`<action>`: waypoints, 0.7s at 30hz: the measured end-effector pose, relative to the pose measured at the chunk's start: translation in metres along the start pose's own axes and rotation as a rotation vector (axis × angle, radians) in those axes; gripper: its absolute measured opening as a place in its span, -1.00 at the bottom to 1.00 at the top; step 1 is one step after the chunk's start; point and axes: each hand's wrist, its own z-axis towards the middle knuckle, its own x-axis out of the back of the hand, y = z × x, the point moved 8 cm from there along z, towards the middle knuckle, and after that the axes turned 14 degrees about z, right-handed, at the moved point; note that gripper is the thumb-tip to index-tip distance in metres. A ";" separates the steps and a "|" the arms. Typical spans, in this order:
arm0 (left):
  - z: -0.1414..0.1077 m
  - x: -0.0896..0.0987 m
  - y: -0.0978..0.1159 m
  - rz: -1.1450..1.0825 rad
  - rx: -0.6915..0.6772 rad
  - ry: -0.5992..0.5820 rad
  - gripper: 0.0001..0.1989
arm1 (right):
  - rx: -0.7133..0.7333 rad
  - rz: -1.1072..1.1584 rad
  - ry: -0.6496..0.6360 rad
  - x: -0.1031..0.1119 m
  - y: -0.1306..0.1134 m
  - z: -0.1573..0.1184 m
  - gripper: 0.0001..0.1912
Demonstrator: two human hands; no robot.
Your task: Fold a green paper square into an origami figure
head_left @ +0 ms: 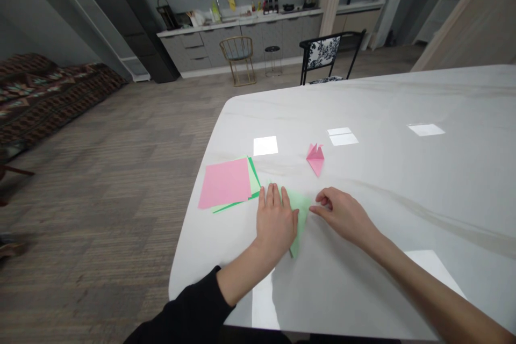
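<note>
A folded pale green paper triangle [301, 208] lies on a white, grey-veined bench [387, 102], its middle hidden beneath a person's left hand [275, 221]. That hand is open and flat, fingers spread rather than clenched, and appears placed to pin the paper against the polished surface. The right hand [342, 215] reaches in from the other side with fingers [320, 200] loosely curled, their tips at or just beside the paper's right corner; whether they are gripping it cannot be told from this angle. Beyond the hands sits a small folded pink paper piece [315, 159], well apart from the green one. A stack of square sheets [224, 184], pink over green, lies left of the hands near the bench's edge, seemingly kept within easy reach. A black sleeve [189, 306] covers the left arm above the wrist. Nothing stands between the 2 hands and the green paper. Past the bench, a black chair with a floral back [322, 52], a gold-framed chair [237, 48] and a small round stool [273, 59] stand before grey kitchen cabinets [189, 52].
</note>
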 end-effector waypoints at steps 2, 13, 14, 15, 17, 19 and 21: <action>0.001 0.002 -0.001 0.041 0.007 -0.029 -0.44 | -0.103 0.196 -0.043 -0.001 0.005 0.001 -0.83; -0.011 0.006 0.005 0.042 0.041 -0.011 -0.49 | -0.271 1.137 -0.014 -0.008 0.005 0.004 -0.75; -0.011 0.005 0.006 0.028 0.032 -0.003 -0.50 | -0.277 1.158 -0.001 -0.010 0.005 0.004 -0.76; -0.011 0.004 0.007 0.013 0.014 0.006 -0.51 | -0.286 1.180 0.011 -0.011 0.005 0.004 -0.76; -0.011 0.000 0.012 -0.020 -0.043 0.021 -0.51 | -0.310 1.216 0.032 -0.013 0.006 0.003 -0.77; -0.010 -0.004 0.016 -0.042 -0.091 0.022 -0.50 | -0.322 1.226 0.045 -0.014 0.007 0.004 -0.77; -0.011 -0.006 0.018 -0.049 -0.111 0.012 -0.48 | -0.307 1.171 0.039 -0.013 0.008 0.004 -0.78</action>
